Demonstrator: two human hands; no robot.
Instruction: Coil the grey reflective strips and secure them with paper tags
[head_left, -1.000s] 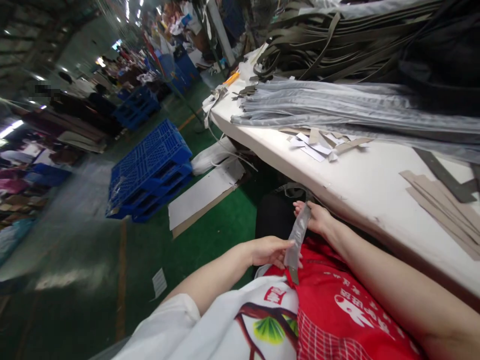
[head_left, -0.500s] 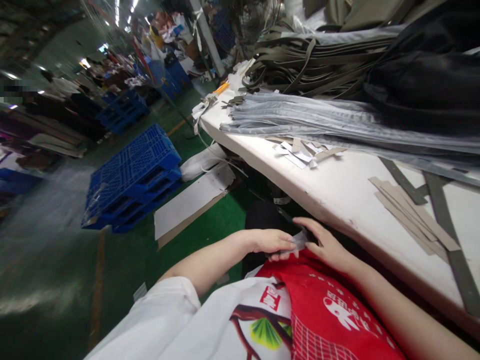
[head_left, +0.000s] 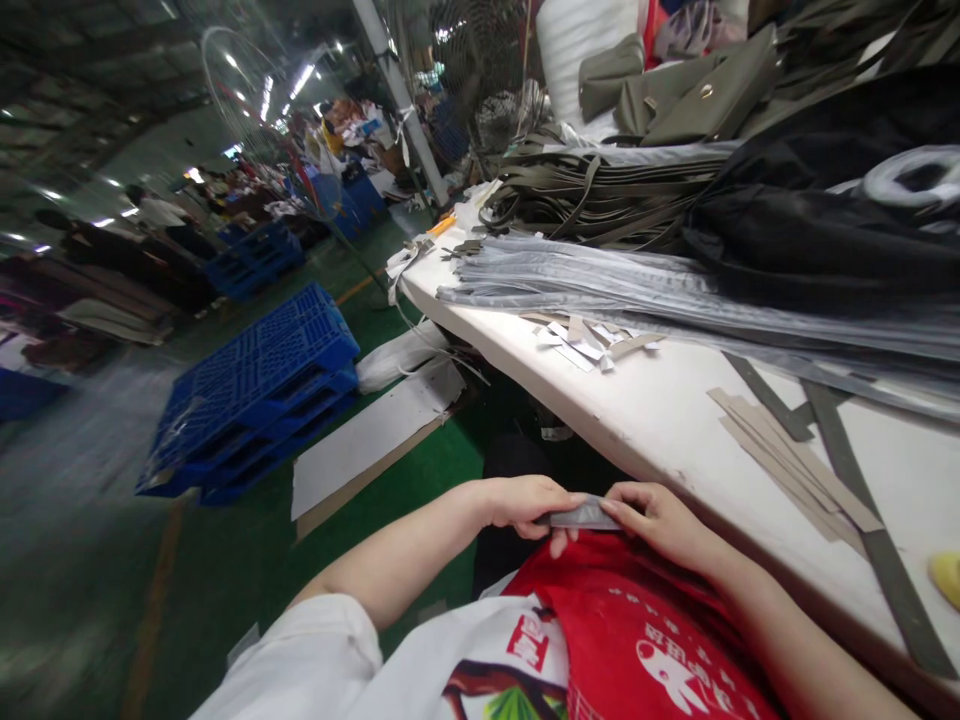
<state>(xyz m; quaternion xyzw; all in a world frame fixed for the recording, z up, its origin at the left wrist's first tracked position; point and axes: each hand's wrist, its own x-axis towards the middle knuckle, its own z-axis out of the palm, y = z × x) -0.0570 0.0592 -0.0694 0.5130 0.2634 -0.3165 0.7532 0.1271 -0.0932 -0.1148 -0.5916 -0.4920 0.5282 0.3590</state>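
Grey strip [head_left: 589,514], one: lower centre of frame, fingers of my left hand [head_left: 531,508] and right hand [head_left: 654,518] pinching it at either side. I judge it light, pliant, somewhat slick; best held flat, near each end.

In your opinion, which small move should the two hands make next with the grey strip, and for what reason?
Perhaps the right hand should slide a little outward along the grey strip while the left hand holds it. Both hands pinch it close together above the red apron, and only a short section shows between them.
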